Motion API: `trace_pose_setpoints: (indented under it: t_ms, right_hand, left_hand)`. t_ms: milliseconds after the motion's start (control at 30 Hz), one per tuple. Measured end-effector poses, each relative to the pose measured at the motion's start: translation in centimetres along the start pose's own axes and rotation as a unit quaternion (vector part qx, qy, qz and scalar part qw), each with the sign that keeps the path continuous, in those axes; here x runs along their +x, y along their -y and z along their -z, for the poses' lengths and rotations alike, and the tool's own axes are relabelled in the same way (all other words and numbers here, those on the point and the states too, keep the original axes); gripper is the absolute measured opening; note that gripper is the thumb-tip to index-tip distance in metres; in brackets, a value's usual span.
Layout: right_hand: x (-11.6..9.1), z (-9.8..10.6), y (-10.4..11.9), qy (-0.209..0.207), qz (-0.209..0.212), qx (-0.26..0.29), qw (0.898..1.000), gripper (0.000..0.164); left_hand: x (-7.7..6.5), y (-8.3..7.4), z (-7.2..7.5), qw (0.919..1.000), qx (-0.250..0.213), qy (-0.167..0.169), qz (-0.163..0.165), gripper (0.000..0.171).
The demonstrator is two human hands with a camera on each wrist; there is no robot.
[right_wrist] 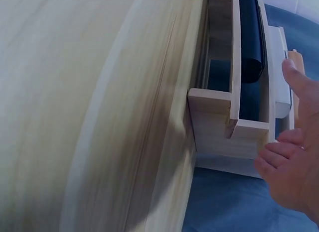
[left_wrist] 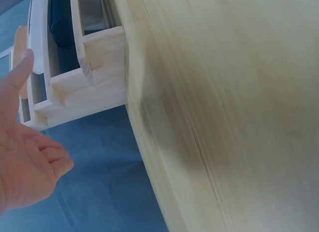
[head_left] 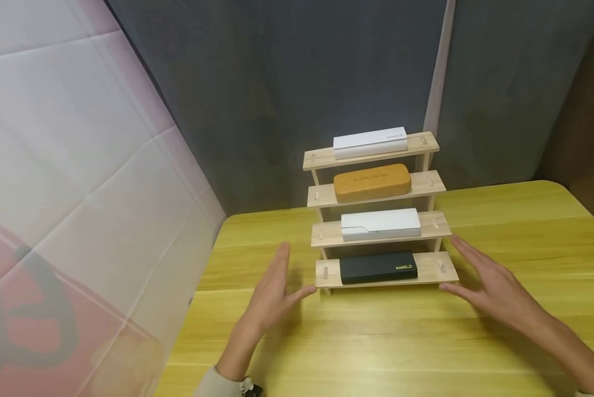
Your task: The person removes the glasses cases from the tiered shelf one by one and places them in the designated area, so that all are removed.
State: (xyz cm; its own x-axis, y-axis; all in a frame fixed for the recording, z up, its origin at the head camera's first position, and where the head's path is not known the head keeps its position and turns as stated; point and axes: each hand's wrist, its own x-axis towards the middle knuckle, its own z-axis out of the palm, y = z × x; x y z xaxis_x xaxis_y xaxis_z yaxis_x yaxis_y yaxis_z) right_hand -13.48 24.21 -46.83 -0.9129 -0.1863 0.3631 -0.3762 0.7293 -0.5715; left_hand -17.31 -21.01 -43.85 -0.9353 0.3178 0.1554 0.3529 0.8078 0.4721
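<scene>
The four-tier wooden stand (head_left: 332,234) sits on the bench (head_left: 376,347), left grip (head_left: 271,298) and right grip (head_left: 497,289) spread beside its ends, contact unclear. Probably light and stiff; best held by its side panels (left_wrist: 94,90), level, lest the black glasses case (head_left: 376,267) slide.

dark gray backdrop (head_left: 277,82) | pale sheet (head_left: 98,138), left | yellow wood-grain table (head_left: 376,342)

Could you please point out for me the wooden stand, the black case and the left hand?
Wooden stand (head_left: 429,268), head view: bare right end of its lowest shelf.
Black case (head_left: 378,267), head view: middle of its top face.
Left hand (head_left: 272,293), head view: middle of the hand.
</scene>
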Motion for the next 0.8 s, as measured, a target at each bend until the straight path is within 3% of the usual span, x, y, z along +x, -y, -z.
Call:
trace_pose_setpoints:
  t_ms: [200, 333, 533, 800]
  right_hand:
    - [0.4, -0.4, 0.2, -0.076, 0.035, -0.004, 0.997, 0.100]
    - [0.6, -0.9, 0.5, -0.109, 0.086, 0.003, 0.990, 0.097]
    - [0.9, -2.0, 1.0, -0.119, 0.150, 0.021, 0.981, 0.094]
    - [1.4, -2.9, 1.5, -0.096, 0.135, 0.028, 0.986, 0.088]
  left_hand:
    - [0.6, -0.3, -0.7, 0.9993, -0.029, 0.018, 0.017, 0.121]
    - [1.0, -0.5, -1.2, 0.9984, -0.050, 0.021, 0.017, 0.119]
    - [1.3, -0.6, -1.9, 0.9971, -0.068, 0.033, 0.015, 0.117]
    - [1.5, -0.8, -2.7, 0.9969, -0.065, 0.041, 0.015, 0.114]
